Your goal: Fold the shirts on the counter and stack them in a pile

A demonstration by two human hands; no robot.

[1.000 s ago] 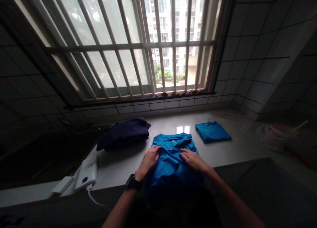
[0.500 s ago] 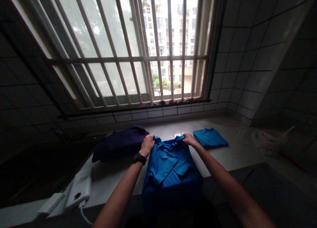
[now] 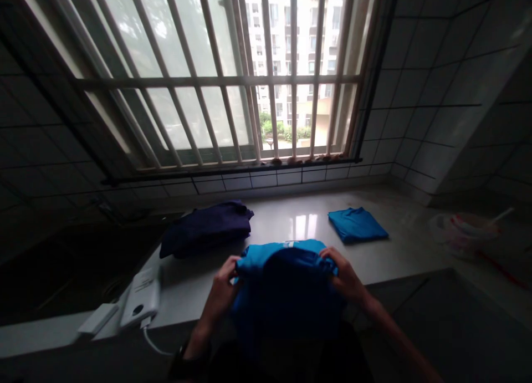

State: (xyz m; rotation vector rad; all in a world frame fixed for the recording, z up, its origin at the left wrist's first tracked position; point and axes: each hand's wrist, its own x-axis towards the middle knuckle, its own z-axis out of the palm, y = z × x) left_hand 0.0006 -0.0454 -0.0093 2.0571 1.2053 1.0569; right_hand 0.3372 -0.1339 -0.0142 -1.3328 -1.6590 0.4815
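Observation:
A bright blue shirt (image 3: 286, 286) lies over the front edge of the pale counter (image 3: 399, 250), its top part doubled back toward me. My left hand (image 3: 222, 291) pinches the shirt's left upper corner, fingers closed on the cloth. Gripping the right upper corner the same way is my right hand (image 3: 344, 275). Both hands hold the fold just above the counter's front edge. The shirt's lower part hangs down into shadow.
A folded blue garment (image 3: 356, 225) lies at the back right of the counter and a dark purple pile (image 3: 208, 228) at the back left. A white power bank (image 3: 140, 300) with a cable sits at the left front. A plastic bag (image 3: 461, 233) lies at the right, under a barred window (image 3: 233, 78).
My hands took the shirt's far corners near the collar and pulled them back toward me, folding the top over. The camera tilted slightly.

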